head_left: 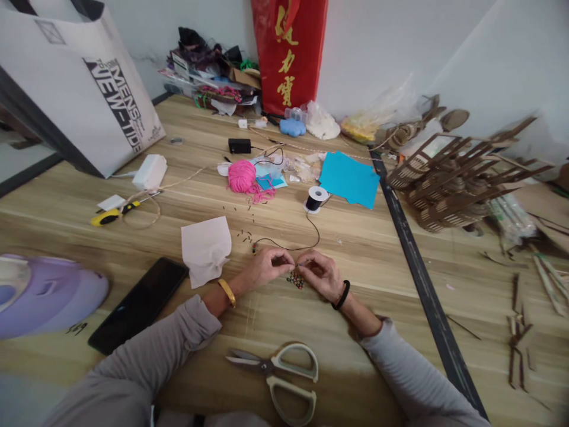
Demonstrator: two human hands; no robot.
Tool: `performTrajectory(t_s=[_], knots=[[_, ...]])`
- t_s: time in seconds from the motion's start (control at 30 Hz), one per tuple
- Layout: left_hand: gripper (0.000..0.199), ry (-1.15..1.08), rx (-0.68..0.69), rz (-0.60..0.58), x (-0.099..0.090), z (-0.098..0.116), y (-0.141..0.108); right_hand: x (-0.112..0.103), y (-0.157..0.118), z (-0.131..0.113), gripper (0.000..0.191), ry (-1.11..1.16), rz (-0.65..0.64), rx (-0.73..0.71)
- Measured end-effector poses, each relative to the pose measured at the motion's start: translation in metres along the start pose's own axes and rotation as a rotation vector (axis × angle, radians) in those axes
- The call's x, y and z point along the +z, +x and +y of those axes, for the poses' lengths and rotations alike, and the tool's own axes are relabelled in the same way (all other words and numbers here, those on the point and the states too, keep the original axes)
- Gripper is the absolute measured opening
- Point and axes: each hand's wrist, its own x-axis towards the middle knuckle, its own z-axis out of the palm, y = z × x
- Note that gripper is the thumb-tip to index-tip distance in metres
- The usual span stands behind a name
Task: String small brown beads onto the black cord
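Observation:
My left hand [268, 265] pinches something too small to make out, its fingertips close to those of my right hand [320, 274], which is pinched in the same way. Just below the fingertips, several small dark and reddish beads [296, 281] lie on the wooden table [355, 362]. A black cord [318, 232] runs from a white spool [315, 198] in a loop towards a few beads [255, 248] beside my left hand. Small dark pieces [244, 236] are scattered beyond that hand. Scissors [269, 366] with white handles lie partly open nearer my body.
Left of my hands are a white cloth [207, 249], a black phone [138, 304] and a purple device [53, 296]. Further back lie pink yarn [242, 176], blue sheets [349, 178] and a yellow screwdriver [106, 217]. Brown woven baskets [448, 184] stand at the right.

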Motion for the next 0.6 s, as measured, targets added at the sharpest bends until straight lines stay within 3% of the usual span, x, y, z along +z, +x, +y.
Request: performTrajectory(t_s=[0.6], knots=[[0.007, -0.022, -0.009, -0.015, 0.0011, -0.0038, -0.0013, 0.0036, -0.0008, -0.0011, 0.022, 0.051, -0.018, 0.054]])
